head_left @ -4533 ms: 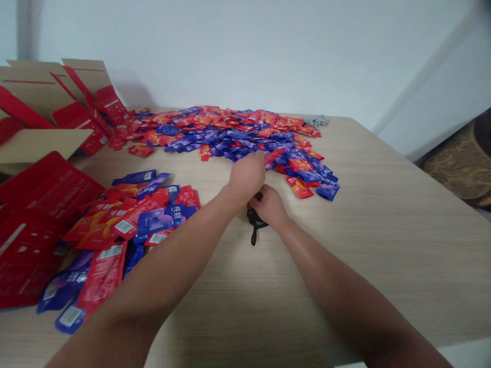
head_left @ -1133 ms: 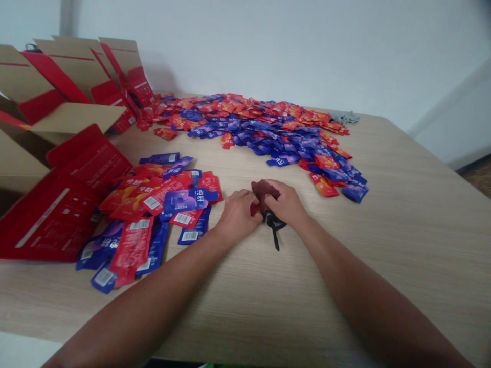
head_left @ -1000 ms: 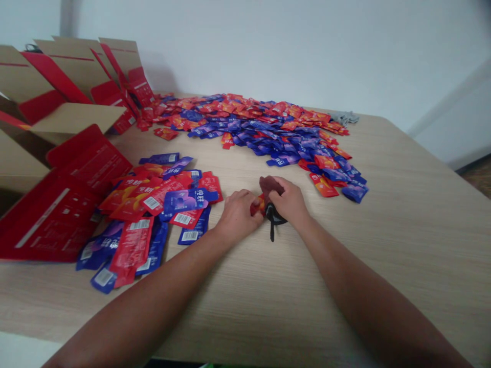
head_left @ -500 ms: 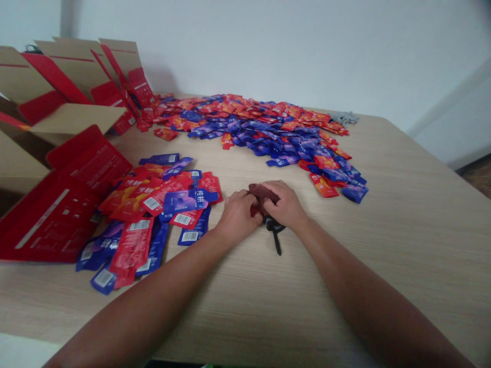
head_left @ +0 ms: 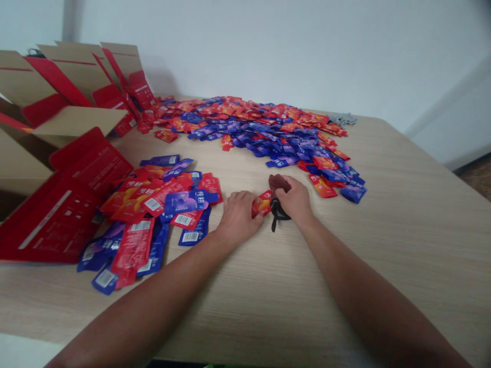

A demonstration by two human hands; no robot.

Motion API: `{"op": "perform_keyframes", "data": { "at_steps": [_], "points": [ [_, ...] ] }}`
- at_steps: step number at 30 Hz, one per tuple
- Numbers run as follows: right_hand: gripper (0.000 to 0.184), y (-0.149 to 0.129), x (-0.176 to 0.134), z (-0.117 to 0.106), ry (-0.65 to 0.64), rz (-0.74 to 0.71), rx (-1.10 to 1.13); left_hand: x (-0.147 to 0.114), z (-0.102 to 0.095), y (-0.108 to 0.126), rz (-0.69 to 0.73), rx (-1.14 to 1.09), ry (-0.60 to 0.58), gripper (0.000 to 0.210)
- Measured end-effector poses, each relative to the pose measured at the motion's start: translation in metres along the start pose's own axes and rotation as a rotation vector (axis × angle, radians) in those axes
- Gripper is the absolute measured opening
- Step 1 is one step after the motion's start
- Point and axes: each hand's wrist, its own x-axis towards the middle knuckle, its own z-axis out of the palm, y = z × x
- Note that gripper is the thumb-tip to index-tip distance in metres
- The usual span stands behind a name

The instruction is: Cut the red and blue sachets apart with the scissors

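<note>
My left hand (head_left: 238, 214) is closed on a red and orange sachet (head_left: 263, 202), whose right part shows past the fingers. To its right, my right hand (head_left: 296, 202) grips a folded brown cloth (head_left: 277, 183). A small black object (head_left: 283, 211) with a short strap-like end pokes out below that hand; its kind I cannot make out. Left of my left hand lies a loose heap of red and blue sachets (head_left: 184, 201), many with barcodes facing up.
Several open red cardboard boxes (head_left: 72, 204) with tan insides stand at the left. A long pile of red and blue sachets (head_left: 261, 128) stretches along the back of the wooden table (head_left: 402, 230). Grey crumpled material (head_left: 344, 119) lies at the pile's right end, near the wall.
My right hand has shifted slightly right with the brown cloth and black object, apart from my left hand. The red and orange sachet now shows between the hands.
</note>
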Motion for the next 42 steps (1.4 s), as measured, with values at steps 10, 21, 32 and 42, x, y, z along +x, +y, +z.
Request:
{"op": "perform_keyframes", "data": {
  "at_steps": [10,21,32,42],
  "points": [
    [0.041,-0.001,0.0,0.0,-0.006,0.011,0.026,0.0,0.001,-0.001,-0.035,-0.232,0.026,0.043],
    [0.04,-0.001,0.0,0.001,0.007,0.013,0.024,0.003,0.007,-0.006,-0.17,-0.559,0.259,0.048],
    [0.04,0.0,0.0,0.0,0.031,0.041,0.045,0.009,0.002,-0.005,-0.313,-0.837,0.221,0.057],
    [0.04,0.0,0.001,0.001,-0.004,0.002,0.039,0.004,0.012,-0.009,-0.18,-0.488,0.135,0.029]
  ]
}}
